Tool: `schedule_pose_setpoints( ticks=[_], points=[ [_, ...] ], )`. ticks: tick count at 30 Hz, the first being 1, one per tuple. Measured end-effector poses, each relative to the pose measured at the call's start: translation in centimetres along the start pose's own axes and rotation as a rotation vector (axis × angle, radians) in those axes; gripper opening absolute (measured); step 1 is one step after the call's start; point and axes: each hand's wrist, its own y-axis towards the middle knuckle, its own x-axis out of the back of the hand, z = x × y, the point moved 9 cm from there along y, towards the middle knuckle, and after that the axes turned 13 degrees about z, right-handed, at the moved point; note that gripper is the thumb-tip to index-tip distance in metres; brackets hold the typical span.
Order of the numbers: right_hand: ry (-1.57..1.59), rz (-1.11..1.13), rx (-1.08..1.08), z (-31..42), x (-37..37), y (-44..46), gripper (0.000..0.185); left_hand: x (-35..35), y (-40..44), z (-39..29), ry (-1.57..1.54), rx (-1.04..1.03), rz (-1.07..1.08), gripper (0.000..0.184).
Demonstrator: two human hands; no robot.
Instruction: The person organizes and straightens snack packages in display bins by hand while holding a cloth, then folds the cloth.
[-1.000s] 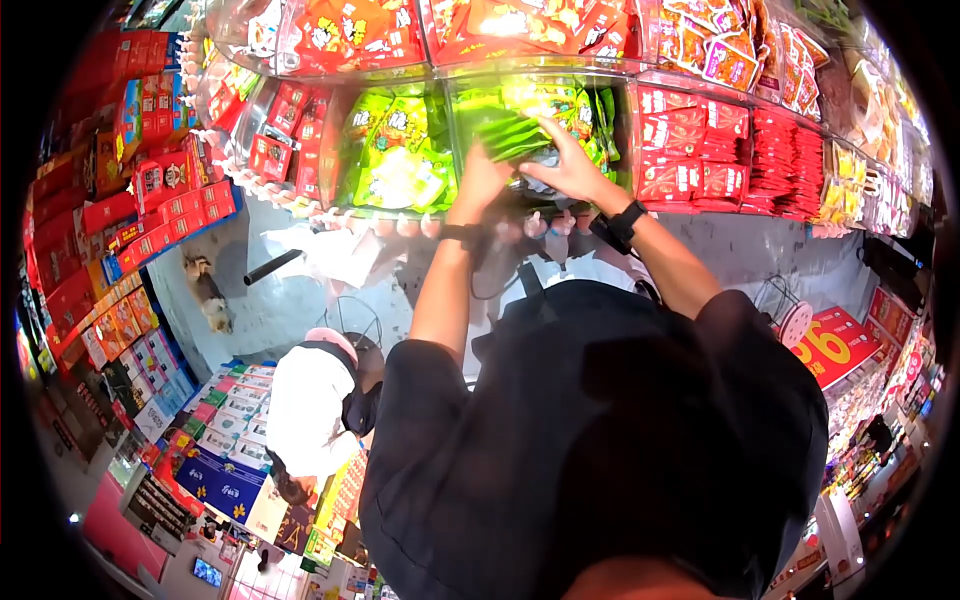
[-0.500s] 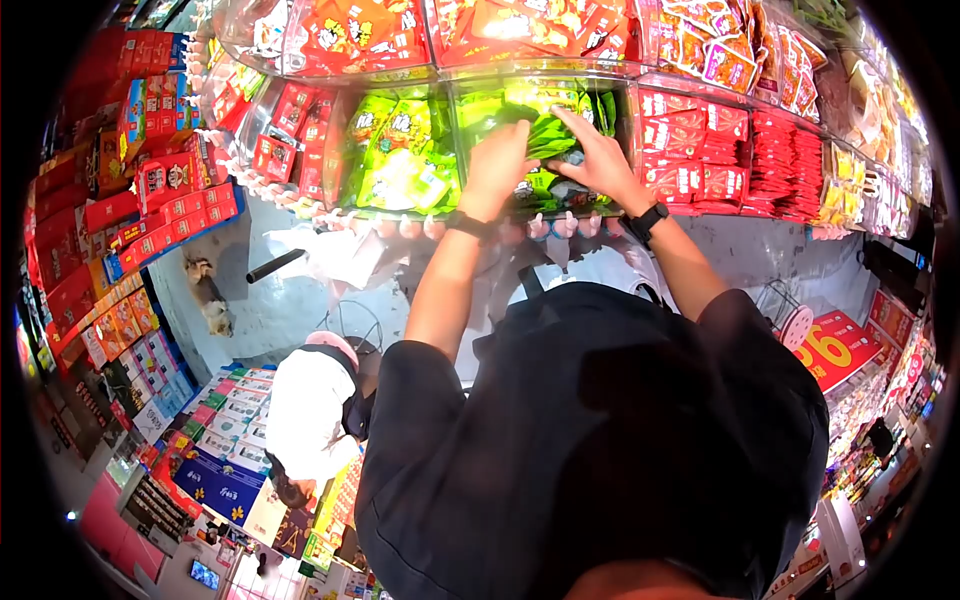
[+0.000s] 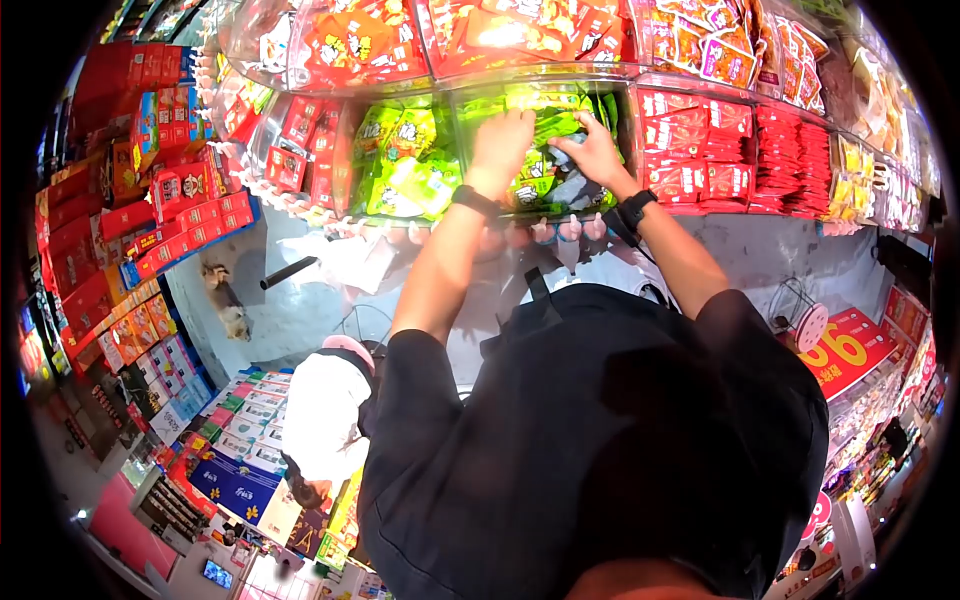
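Both my hands are inside a clear bin point(image 3: 540, 216) of green snack packets. My left hand point(image 3: 503, 150) is bent over the packets, its fingers curled and partly hidden against a green snack packet point(image 3: 553, 124). On the other side of that packet, my right hand point(image 3: 594, 153) has its thumb and fingers closed round the packet's edge. More packets point(image 3: 532, 188) and a greyish crumpled wrapper or liner point(image 3: 574, 188) lie below the hands. A neighbouring compartment on the left holds bright green packets point(image 3: 408, 150).
Red packets point(image 3: 695, 140) fill the compartments on the right, and red and orange snack bags point(image 3: 530, 35) lie behind. A shelf of red boxes point(image 3: 185, 190) stands at left. Below it are a small animal point(image 3: 226, 300) on the floor and a person in white point(image 3: 322, 410).
My hands have shifted slightly among the green packets, and more of the greyish material shows under my right hand. The whole view has turned a little, moving the left shelf rightward.
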Motion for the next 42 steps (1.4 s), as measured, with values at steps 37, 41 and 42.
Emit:
schedule_pose_setpoints(
  ticks=[37,41,42],
  points=[
    [-0.457,0.186,-0.313,-1.5,-0.6,-1.4,0.054,2.8,-3.6,2.9,-0.393,0.166,-0.041,0.035],
    [-0.522,0.244,-0.269,-2.4,-1.8,-3.2,0.053,-3.8,-3.0,2.4,-0.516,0.006,0.012,0.034],
    [-0.542,0.245,-0.216,-1.8,-2.0,-3.4,0.053,-3.4,-2.8,1.4,-0.542,-0.071,-0.037,0.033]
  ],
)
